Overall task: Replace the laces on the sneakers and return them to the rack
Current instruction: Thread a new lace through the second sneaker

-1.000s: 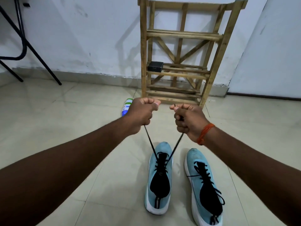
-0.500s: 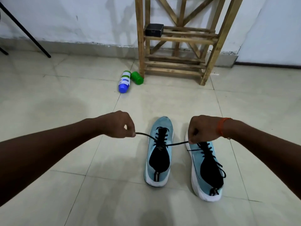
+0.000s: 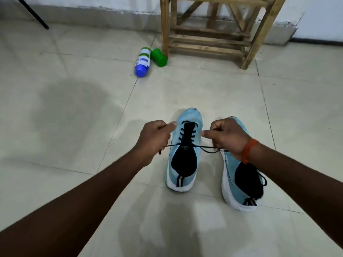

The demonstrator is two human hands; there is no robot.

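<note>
Two light blue sneakers with black tongues stand side by side on the tiled floor, toes pointing away from me. The left sneaker has a black lace threaded up its eyelets, both ends running out sideways. My left hand grips the left end, with the tip hanging below the fist. My right hand grips the right end and partly covers the right sneaker, whose own lace hangs loose near the heel. The wooden rack stands against the wall beyond the shoes.
A blue-capped bottle and a green bottle lie on the floor beside the rack's left leg. A black metal leg slants down at the far left. A wall runs along the back.
My hands came down from chest height to the shoe, first pulling the lace ends wide apart sideways, then moving close beside the sneaker. The view tilted down toward the floor.
</note>
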